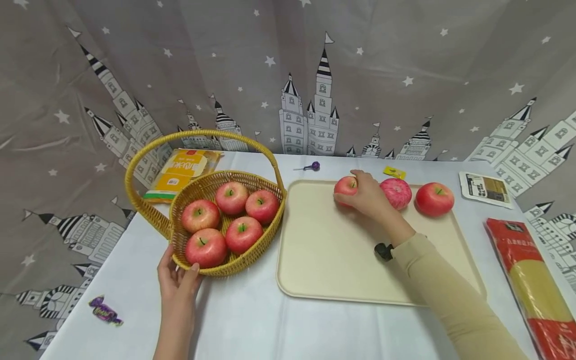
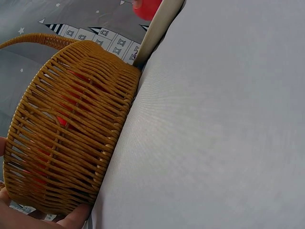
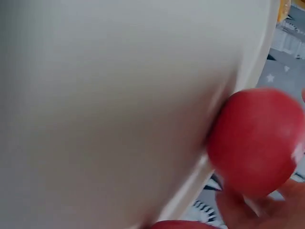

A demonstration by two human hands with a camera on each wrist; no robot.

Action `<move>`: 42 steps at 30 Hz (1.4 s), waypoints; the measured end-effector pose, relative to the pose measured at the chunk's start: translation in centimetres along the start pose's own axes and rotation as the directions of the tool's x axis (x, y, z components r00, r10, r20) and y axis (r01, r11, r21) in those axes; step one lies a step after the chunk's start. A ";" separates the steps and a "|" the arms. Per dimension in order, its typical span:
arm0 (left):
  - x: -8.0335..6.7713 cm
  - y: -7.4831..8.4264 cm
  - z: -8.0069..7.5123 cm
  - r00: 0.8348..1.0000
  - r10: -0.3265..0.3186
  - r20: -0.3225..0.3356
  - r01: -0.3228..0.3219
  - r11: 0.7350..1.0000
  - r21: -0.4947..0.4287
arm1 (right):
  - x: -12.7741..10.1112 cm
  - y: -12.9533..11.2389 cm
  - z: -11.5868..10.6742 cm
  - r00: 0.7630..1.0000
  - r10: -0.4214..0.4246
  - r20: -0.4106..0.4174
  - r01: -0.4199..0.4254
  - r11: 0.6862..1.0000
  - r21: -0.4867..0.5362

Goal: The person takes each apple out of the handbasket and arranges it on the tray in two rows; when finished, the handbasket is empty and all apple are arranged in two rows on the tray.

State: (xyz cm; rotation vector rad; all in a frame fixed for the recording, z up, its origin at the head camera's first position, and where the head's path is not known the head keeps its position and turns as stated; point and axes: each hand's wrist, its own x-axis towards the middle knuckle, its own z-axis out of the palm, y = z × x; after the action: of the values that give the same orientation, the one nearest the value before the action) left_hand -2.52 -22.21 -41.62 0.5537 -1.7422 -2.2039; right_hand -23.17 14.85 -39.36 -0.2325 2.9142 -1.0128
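Fingers of the right hand [image 1: 371, 197] pinch an apple [image 1: 344, 185]; the left hand [image 1: 177, 280] grips a basket [image 1: 225, 271]

Across the top of the head view hangs a grey curtain [image 1: 216, 50] printed with castles and stars. Below it, a white-covered table [image 1: 234, 325] reaches the bottom edge. A cream tray [image 1: 324, 260] lies right of centre. Left of centre stands the basket, with the left thumb on its near rim and the fingers bent against its side. A long red-and-yellow packet [image 1: 535, 287] lies at the lower right, a yellow packet [image 1: 180, 170] behind the basket, and a small white packet [image 1: 470, 187] at the upper right.

Five apples [image 1: 243, 235] sit in the basket. The pinched apple is near the tray's upper left corner, right thumb and fingers curled around it; I cannot tell whether it touches the tray. To its right, two more apples [image 1: 434, 199] are by the tray's far edge.

Smallest are a purple wrapped sweet [image 1: 104, 312] at the lower left, a yellow sweet [image 1: 394, 173] and a purple lollipop [image 1: 316, 166], both beyond the tray.
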 end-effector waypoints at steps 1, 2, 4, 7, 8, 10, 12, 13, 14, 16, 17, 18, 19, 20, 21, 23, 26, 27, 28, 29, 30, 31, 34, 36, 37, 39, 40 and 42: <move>0.0 0.0 0.0 1.000 0.002 0.000 -0.002 1.000 0.003 | -0.2 -0.4 0.0 1.000 -0.020 -0.021 0.020 1.000 -0.017; 0.0 0.0 0.0 1.000 0.003 0.001 -0.003 1.000 0.003 | -0.5 -1.0 0.0 0.998 -0.049 -0.046 0.047 0.998 -0.031; 0.0 -0.1 -0.1 1.000 0.002 0.004 -0.002 1.000 0.014 | -1.1 -2.6 0.0 0.988 -0.127 -0.089 0.122 0.991 -0.052; 0.1 -0.1 -0.2 1.000 -0.012 -0.002 0.012 0.999 0.046 | -2.6 -5.7 0.2 0.961 -0.259 -0.098 0.257 0.966 -0.030; 0.1 -0.1 -0.2 1.000 -0.018 -0.003 0.019 0.998 0.052 | -3.2 -6.7 0.5 0.950 -0.301 -0.084 0.302 0.953 -0.010; 0.2 -0.1 -0.3 1.000 -0.025 -0.001 0.025 0.998 0.058 | -4.2 -8.9 1.2 0.928 -0.371 -0.029 0.372 0.928 0.024; 0.3 0.0 -0.3 1.000 -0.027 0.001 0.027 0.998 0.056 | -5.0 -10.8 2.3 0.903 -0.427 0.047 0.425 0.904 0.039; 0.3 0.0 -0.3 1.000 -0.025 0.005 0.025 0.998 0.054 | -5.1 -11.7 2.9 0.885 -0.456 0.090 0.455 0.890 0.036; 0.4 0.0 -0.3 1.000 -0.022 0.009 0.022 0.999 0.049 | -5.2 -12.4 3.5 0.868 -0.479 0.132 0.480 0.877 0.028; 0.4 0.1 -0.2 1.000 -0.023 0.009 0.023 0.998 0.050 | -5.1 -13.9 4.9 0.822 -0.531 0.205 0.542 0.841 0.008; 0.4 0.1 -0.2 1.000 -0.024 0.009 0.023 0.998 0.052 | -4.9 -14.5 5.6 0.800 -0.552 0.236 0.568 0.823 0.001; 0.4 0.0 -0.2 1.000 -0.024 0.008 0.024 0.998 0.053 | -4.8 -15.2 6.2 0.783 -0.564 0.263 0.587 0.810 -0.010; 0.4 0.0 -0.1 1.000 -0.022 0.010 0.021 0.998 0.052 | -4.6 -15.7 6.8 0.768 -0.570 0.292 0.602 0.798 -0.024; 0.4 -0.1 -0.1 1.000 -0.019 0.012 0.018 0.999 0.050 | -4.5 -16.2 7.4 0.757 -0.570 0.318 0.613 0.789 -0.045; 0.4 -0.1 -0.1 1.000 -0.018 0.013 0.017 0.999 0.051 | -4.3 -16.7 8.0 0.754 -0.562 0.340 0.616 0.785 -0.068; 0.3 -0.2 -0.1 1.000 -0.009 0.018 0.008 0.999 0.045 | -4.2 -17.5 9.0 0.759 -0.526 0.383 0.607 0.784 -0.125; 0.2 -0.2 -0.2 1.000 0.005 0.017 -0.006 0.999 0.042 | -4.2 -18.6 10.2 0.775 -0.474 0.418 0.590 0.779 -0.211; 0.2 -0.1 -0.3 1.000 0.008 0.013 -0.008 0.999 0.039 | -4.2 -18.9 10.5 0.784 -0.459 0.418 0.580 0.781 -0.232; 0.1 -0.1 -0.3 1.000 0.013 0.010 -0.013 0.999 0.033 | -4.2 -19.1 10.8 0.790 -0.450 0.417 0.575 0.779 -0.249; 0.1 -0.1 -0.4 1.000 0.016 0.005 -0.016 1.000 0.027 | -4.2 -19.3 11.0 0.795 -0.444 0.414 0.570 0.780 -0.259; 0.0 0.0 -0.4 1.000 0.018 -0.001 -0.018 1.000 0.021 | -4.2 -19.4 11.1 0.800 -0.439 0.409 0.564 0.783 -0.263; 0.0 0.0 -0.4 1.000 0.019 -0.005 -0.019 1.000 0.017 | -4.2 -19.5 11.2 0.804 -0.438 0.403 0.560 0.786 -0.261; 0.0 -0.1 -0.6 1.000 0.012 -0.009 -0.012 1.000 0.019 | -4.3 -19.3 11.1 0.811 -0.449 0.374 0.548 0.808 -0.218; 0.1 -0.2 -0.6 1.000 0.006 -0.006 -0.006 1.000 0.026 | -4.4 -18.9 10.5 0.818 -0.465 0.339 0.535 0.831 -0.152; 0.1 -0.2 -0.6 1.000 0.002 -0.004 -0.002 1.000 0.027 | -4.5 -18.8 9.9 0.822 -0.473 0.318 0.528 0.841 -0.115; 0.2 -0.2 -0.5 1.000 -0.004 0.001 0.004 1.000 0.026 | -4.7 -18.3 8.3 0.833 -0.485 0.267 0.515 0.856 -0.052; 0.2 -0.1 -0.4 1.000 -0.006 0.002 0.006 1.000 0.027 | -4.8 -18.1 7.3 0.841 -0.485 0.241 0.504 0.863 -0.024; 0.3 0.0 -0.3 1.000 -0.008 0.006 0.008 1.000 0.026 | -5.0 -17.6 5.1 0.860 -0.472 0.193 0.478 0.878 0.017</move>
State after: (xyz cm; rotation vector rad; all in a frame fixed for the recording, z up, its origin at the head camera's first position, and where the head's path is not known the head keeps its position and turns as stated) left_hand -2.60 -22.59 -41.73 0.5610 -1.7769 -2.1938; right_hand -15.59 -1.11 -32.50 -1.0347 2.7485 -0.9229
